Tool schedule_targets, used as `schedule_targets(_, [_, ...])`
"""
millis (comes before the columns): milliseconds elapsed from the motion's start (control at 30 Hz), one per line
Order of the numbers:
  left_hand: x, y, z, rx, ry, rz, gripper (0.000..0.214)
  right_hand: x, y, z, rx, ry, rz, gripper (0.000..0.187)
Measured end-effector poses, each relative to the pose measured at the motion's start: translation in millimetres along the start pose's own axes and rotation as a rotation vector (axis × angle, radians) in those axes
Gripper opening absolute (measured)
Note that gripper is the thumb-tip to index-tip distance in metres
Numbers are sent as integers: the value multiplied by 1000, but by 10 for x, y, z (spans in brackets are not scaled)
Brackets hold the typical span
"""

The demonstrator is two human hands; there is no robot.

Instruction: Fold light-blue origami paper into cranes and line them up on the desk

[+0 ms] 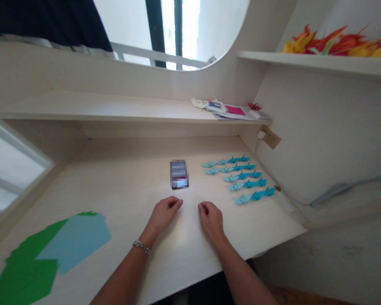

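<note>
My left hand rests on the pale wooden desk with its fingers curled under, and nothing shows in it. My right hand lies a little to its right, fingers also curled, with nothing visible in it. Both hands sit just in front of a small dark phone lying flat on the desk. To the right of the phone, several blue and teal paper cranes stand in rows. A metal bracelet is on my left wrist.
Green and light blue paper sheets lie at the desk's near left. A shelf above the desk holds papers and a pink sheet. Orange and yellow folded paper sits on a higher shelf at right. A wall socket is by the cranes.
</note>
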State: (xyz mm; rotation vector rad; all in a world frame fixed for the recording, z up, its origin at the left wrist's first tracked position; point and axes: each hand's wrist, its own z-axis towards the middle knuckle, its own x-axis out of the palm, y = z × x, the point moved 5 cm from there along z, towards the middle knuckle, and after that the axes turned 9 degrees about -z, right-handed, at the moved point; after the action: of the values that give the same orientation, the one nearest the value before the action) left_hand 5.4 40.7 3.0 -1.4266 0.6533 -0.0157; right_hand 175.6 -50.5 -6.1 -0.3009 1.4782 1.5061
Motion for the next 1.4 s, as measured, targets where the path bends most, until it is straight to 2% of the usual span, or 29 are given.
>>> schedule_targets(100, [-146,81,-274,-48,-116,-1,37,-27,3,-29,-35,14,29,29])
schedule_targets(167, [-320,179,-530,-99,-248,-8,36,-16,-10,-13,-24,25,18,33])
schedule_targets(300, [-862,420,-1049,-168,-581,113,35,25,-16,-4,-41,77,-14,39])
schedule_targets(400, [-1343,589,-1336,-220,-792,342,41,29,-53,-20,-17,86,-13,42])
schedule_targets(467, [-1585,668,-1437,-270,-828,563,47,32,-75,-30,-2,90,-7,44])
schedule_targets(533, [-1743,738,-1507,-394,-860,740,55,36,-85,-36,8,98,-4,45])
schedule_targets(600, [-1773,788,-1515,-478,-811,806,58,34,-82,-40,11,101,1,46])
schedule_targets(733, [-1673,786,-1499,-514,-795,838,53,16,-64,-41,14,105,-7,46])
schedule_targets(967, [-1579,753,-1456,-455,-799,815,43,16,-62,-43,13,129,-20,48])
schedule_targets(1200, [-1545,713,-1451,-421,-790,810,49,31,-87,-40,10,133,-25,47])
schedule_targets(1400, [-1538,722,-1465,-414,-806,784,43,38,-112,-38,6,134,-27,44])
